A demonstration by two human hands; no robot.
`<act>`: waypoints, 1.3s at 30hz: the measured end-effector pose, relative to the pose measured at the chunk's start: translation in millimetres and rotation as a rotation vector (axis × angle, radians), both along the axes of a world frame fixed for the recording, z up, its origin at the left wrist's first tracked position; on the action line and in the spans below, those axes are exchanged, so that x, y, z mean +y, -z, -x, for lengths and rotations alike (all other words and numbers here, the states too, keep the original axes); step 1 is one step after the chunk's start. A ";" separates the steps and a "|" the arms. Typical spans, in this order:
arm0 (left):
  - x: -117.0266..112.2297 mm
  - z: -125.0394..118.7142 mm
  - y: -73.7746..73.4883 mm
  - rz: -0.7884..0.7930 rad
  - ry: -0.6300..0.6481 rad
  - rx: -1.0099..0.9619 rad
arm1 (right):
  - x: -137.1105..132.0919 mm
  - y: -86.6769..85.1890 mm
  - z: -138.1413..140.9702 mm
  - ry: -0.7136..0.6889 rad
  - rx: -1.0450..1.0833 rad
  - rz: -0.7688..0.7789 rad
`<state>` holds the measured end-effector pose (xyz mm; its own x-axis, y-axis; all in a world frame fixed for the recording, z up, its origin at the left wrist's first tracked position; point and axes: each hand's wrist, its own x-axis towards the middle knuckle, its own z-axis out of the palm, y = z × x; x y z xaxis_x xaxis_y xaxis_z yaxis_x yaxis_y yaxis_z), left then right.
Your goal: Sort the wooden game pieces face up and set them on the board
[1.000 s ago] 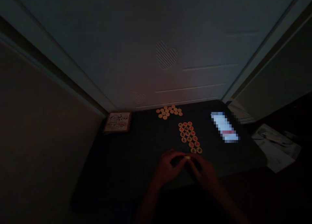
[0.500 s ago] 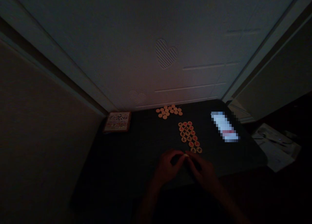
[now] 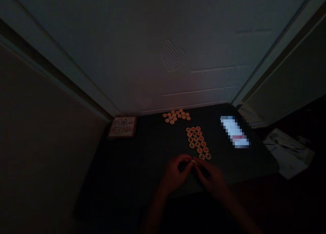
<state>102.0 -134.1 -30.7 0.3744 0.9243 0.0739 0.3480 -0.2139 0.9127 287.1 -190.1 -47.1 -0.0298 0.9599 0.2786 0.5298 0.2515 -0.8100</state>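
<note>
Dim light over a dark tabletop (image 3: 152, 162); outlines soft, colours muted. At its near side, thumb and forefinger of my left hand (image 3: 173, 173) and right hand (image 3: 213, 177) meet, tips nearly closed on a small pale piece (image 3: 194, 161) held between them. Only a sliver shows; I cannot tell which face is up. Behind each pinch, finger and thumb bow apart around a dark gap. Just beyond my fingertips, marked round pieces (image 3: 196, 138) lie flat in close rows, characters red or black: three abreast at the far end, two nearest me. Farther off, plain-faced discs (image 3: 172, 122) spread loosely near the back edge. Left of these, a flat illustrated box (image 3: 123, 127); well to the right, a bright pixelated object (image 3: 234, 132). Behind everything, a pale panel (image 3: 114, 57) with a ribbed heart (image 3: 173, 56) in relief.
</note>
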 end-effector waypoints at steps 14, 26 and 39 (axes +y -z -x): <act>-0.6 0.3 -1.3 -0.022 0.028 0.015 | 0.3 -1.4 0.8 0.024 0.001 -0.006; -0.7 0.7 -7.3 -0.015 0.043 0.005 | 0.9 -1.3 0.6 0.035 0.020 0.038; 1.6 -0.4 -9.9 -0.021 0.054 0.033 | 0.6 0.7 1.4 0.071 0.023 0.047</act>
